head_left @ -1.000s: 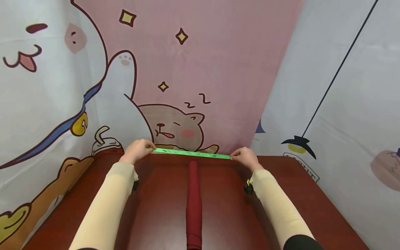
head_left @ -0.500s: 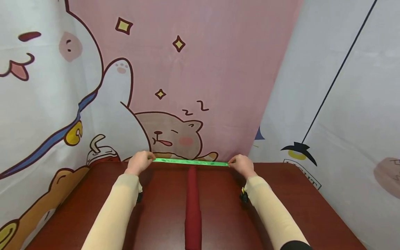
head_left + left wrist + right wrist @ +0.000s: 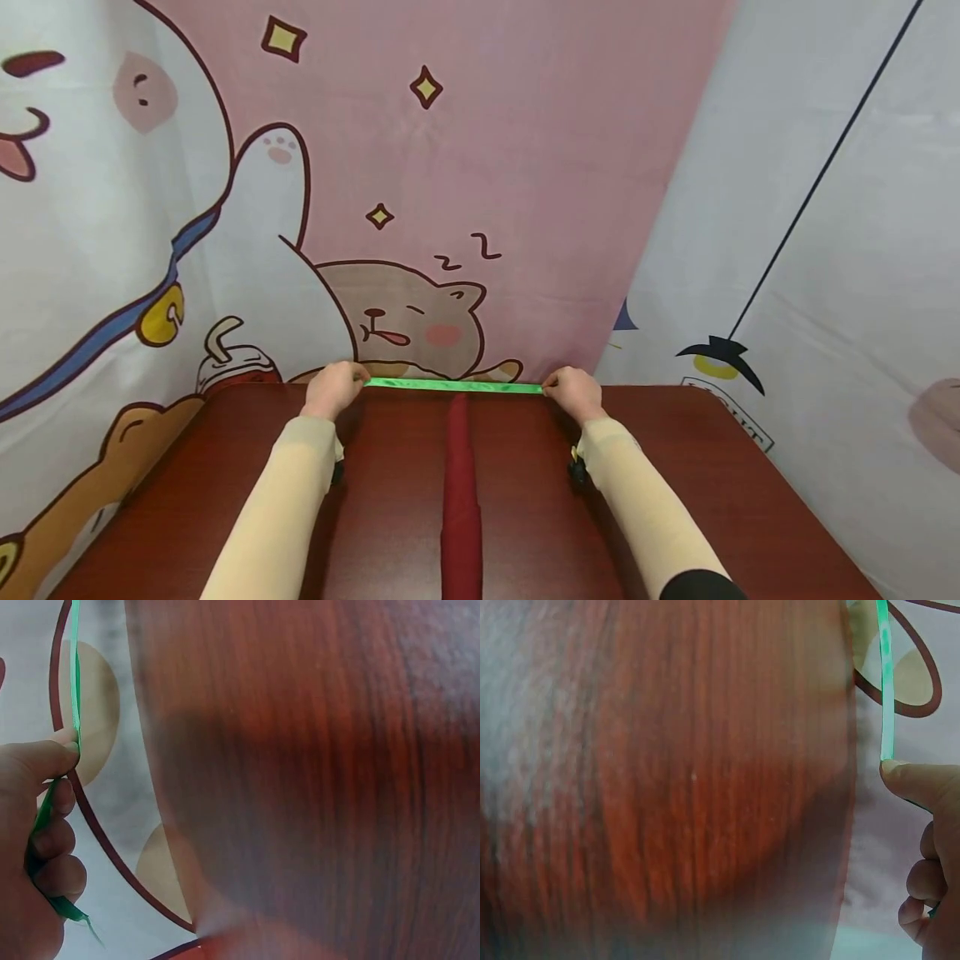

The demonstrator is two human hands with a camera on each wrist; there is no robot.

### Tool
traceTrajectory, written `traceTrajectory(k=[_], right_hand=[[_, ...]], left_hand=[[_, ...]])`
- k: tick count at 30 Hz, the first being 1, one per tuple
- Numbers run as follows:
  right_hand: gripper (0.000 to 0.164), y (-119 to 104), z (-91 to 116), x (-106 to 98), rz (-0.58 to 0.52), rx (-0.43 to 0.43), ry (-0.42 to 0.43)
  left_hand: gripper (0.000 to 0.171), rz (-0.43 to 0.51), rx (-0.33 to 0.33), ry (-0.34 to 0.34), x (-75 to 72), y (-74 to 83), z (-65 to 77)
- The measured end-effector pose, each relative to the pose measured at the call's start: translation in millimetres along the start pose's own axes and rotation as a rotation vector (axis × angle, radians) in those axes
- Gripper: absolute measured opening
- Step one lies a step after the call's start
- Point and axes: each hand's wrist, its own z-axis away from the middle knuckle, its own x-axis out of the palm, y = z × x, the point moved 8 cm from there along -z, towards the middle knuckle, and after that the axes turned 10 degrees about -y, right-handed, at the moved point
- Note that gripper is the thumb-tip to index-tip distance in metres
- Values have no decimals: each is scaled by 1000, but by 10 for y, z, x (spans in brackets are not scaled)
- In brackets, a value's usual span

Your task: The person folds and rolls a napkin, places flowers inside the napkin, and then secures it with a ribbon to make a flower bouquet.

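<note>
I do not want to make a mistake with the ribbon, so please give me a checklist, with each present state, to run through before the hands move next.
1. Left hand holds the green ribbon: ok, it is pinched by the thumb.
2. Right hand holds the ribbon's other side: ok, also pinched.
3. Ribbon taut between the hands: ok, it runs nearly straight.
4. Loose end at the left hand tucked away: not ok, it sticks out below the curled fingers.
5. Dark red roll lying on the table between the arms: ok.
6. Ribbon touching the roll: cannot tell.
</note>
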Motion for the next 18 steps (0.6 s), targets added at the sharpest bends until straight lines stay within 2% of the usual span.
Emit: traceTrajectory(k=[9,18], right_hand=[[8,-16,-15,75,25,52,-8],[5,11,-79,121,41,62,-10]], left_hand=[[18,7,-25,-27,97,-35,-21],[15,31,-20,-58,175,-73,-29]])
